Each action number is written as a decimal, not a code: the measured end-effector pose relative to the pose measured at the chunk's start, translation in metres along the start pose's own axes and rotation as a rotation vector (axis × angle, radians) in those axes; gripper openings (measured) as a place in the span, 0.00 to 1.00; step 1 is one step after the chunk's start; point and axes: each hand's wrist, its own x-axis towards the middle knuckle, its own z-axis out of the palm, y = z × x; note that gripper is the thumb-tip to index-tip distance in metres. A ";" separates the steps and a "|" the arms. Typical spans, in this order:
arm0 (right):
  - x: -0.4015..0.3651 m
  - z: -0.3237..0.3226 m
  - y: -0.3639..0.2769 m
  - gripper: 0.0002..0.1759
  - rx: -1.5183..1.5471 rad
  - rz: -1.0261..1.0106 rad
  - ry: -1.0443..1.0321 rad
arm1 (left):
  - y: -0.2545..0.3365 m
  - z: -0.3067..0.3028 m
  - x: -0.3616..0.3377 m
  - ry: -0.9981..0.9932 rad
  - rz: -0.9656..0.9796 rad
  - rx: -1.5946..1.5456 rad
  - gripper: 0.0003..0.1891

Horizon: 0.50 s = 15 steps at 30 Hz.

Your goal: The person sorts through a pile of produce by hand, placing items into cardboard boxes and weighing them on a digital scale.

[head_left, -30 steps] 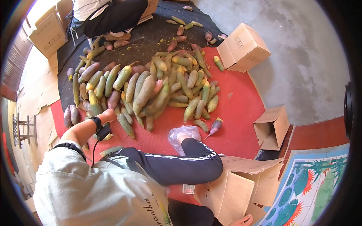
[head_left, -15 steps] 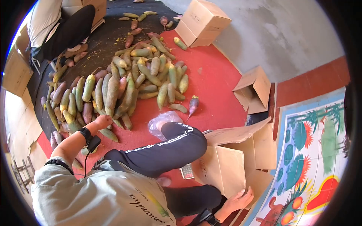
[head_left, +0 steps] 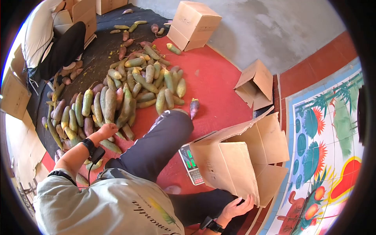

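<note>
My left hand (head_left: 106, 131) is closed at the near edge of a heap of long green and purplish radishes (head_left: 111, 103). Whatever its fingers may be holding is hidden. At lower right, my right hand (head_left: 237, 208) has its curled fingers on the lower corner of an open cardboard box (head_left: 225, 164). The box's flaps stand spread and its inside is mostly out of sight. It stands on a digital scale (head_left: 192, 166), whose green displays and keypad show at the box's left side. My bent knee (head_left: 168, 127) is between the radishes and the box.
One purple radish (head_left: 194, 108) lies on the red mat (head_left: 219, 92) beyond my knee. Other cardboard boxes (head_left: 194, 23) stand at the back, and an open one (head_left: 256, 84) lies at right. At upper left another person (head_left: 66, 47) sits. A painted tile wall (head_left: 313, 156) is at right.
The box has shifted and turned, with my right hand at its corner, and more of the scale now shows. My knee has swung left. My left hand stays by the heap.
</note>
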 end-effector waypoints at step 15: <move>-0.042 0.019 0.003 0.13 0.215 0.187 -0.187 | 0.064 -0.045 0.023 0.362 0.130 -0.482 0.10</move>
